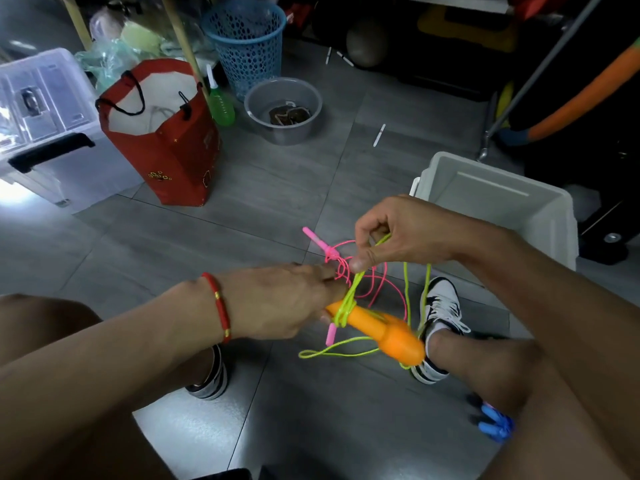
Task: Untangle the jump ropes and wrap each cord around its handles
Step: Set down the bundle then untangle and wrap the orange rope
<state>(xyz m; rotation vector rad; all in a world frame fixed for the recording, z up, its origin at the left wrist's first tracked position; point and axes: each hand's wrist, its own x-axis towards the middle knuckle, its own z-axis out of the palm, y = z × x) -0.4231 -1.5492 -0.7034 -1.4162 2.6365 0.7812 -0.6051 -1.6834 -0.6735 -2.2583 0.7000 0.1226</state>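
Observation:
My left hand (pixel 277 303) grips the narrow end of an orange carrot-shaped handle (pixel 384 332), with yellow-green cord (pixel 346 351) wound a few turns round it. Loops of that cord hang toward the floor and rise to my right hand (pixel 391 233), which pinches the yellow-green cord between thumb and fingers just above the tangle. A pink cord (pixel 377 289) is knotted in with it. One thin pink handle (pixel 317 240) sticks up left of my right hand, and another pink handle (pixel 331 334) pokes out below my left hand.
A white plastic bin (pixel 554 216) stands at the right behind my arm. A red paper bag (pixel 173 150), clear storage box (pixel 41 109), grey basin (pixel 282 133) and blue basket (pixel 246 39) stand beyond on the grey tiled floor. Blue handles (pixel 493 424) lie by my right leg.

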